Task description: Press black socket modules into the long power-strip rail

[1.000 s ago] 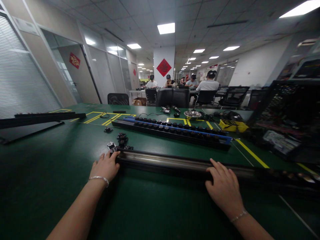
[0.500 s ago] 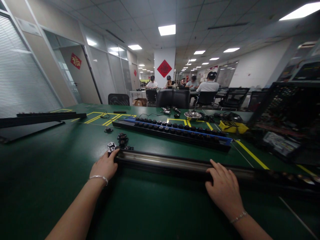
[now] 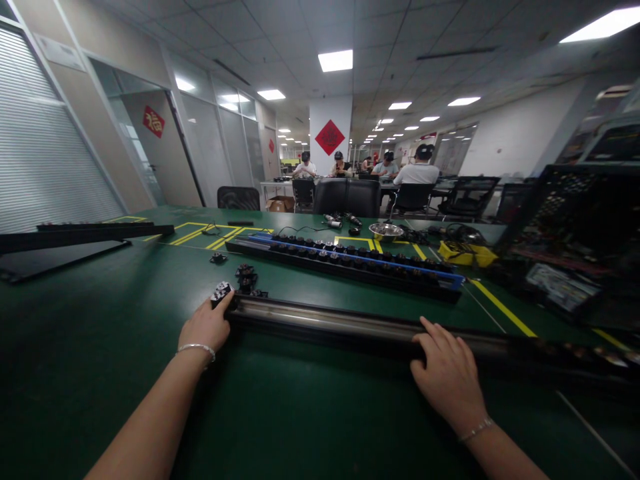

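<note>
A long black rail [image 3: 320, 321] with a shiny metal channel lies across the green table in front of me. At its left end, my left hand [image 3: 204, 328] is closed about a small black-and-silver part [image 3: 221, 291]; the far fingers are partly hidden. My right hand [image 3: 447, 370] lies over the rail further right, fingers across the top and thumb on the near side. Several small black parts [image 3: 246, 277] are clustered just beyond the rail's left end, and a single one [image 3: 218, 258] sits apart from them.
Behind the rail stands a black-and-blue rack [image 3: 350, 263] filled with small black parts. A metal bowl [image 3: 385, 231], cables and a yellow bin [image 3: 467, 255] are at the back right. Black panels [image 3: 85, 235] lie at left, and dark equipment [image 3: 575, 247] at right. People sit at far tables.
My left hand has shifted slightly left, and more of the small black-and-silver part shows at the rail's end. My right hand stays where it was on the rail.
</note>
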Tool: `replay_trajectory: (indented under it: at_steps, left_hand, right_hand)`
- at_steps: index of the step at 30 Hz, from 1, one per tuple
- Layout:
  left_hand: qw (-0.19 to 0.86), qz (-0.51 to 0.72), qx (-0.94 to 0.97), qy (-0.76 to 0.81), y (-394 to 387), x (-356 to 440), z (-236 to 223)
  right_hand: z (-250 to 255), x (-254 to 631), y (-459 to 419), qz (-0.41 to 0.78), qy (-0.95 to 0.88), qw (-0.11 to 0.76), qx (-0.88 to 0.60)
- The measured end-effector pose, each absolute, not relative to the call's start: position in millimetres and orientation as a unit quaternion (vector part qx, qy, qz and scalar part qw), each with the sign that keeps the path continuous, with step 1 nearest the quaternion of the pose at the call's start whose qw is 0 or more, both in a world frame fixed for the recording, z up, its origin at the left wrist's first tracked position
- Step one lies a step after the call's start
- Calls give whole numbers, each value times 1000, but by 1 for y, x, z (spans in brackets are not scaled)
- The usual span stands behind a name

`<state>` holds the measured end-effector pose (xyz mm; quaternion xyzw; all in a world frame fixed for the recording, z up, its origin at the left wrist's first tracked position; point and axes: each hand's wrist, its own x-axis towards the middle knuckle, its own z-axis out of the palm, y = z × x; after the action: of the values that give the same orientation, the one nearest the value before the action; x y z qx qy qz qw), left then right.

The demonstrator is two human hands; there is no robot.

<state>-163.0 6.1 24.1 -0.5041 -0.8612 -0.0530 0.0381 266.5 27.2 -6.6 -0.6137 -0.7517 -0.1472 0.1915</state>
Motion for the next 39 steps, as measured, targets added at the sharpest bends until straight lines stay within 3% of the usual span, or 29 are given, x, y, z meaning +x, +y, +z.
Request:
replay_trajectory:
  at_steps: [10, 16, 22, 25, 28, 32, 35, 39]
  left_hand:
    - [-27, -65, -414, -908, 10, -200, 2]
    - [-46, -175, -356, -917, 13, -203, 0]
    - [135, -396, -408, -811, 18, -182, 11]
    - [190, -455, -493, -717, 18, -150, 15]
    - [196, -428, -618, -630, 15, -108, 13]
    - [172, -283, -769, -547, 8, -62, 3]
    - [154, -196, -804, -540, 5, -48, -3]
    - [144, -175, -798, -559, 6, -47, -2]
  right_hand:
    - [-5, 267, 28, -138, -750, 186, -620]
    - [-6, 266, 28, -128, -752, 232, -604]
    - [8, 302, 43, -157, -685, 379, -603]
    - [9, 341, 51, -246, -615, 364, -655]
    - [2, 376, 55, -316, -505, 368, -714]
    - [-7, 396, 55, -266, -460, 353, -770]
    - [-6, 393, 54, -242, -447, 343, -790]
    - [1, 383, 51, -239, -438, 351, -792]
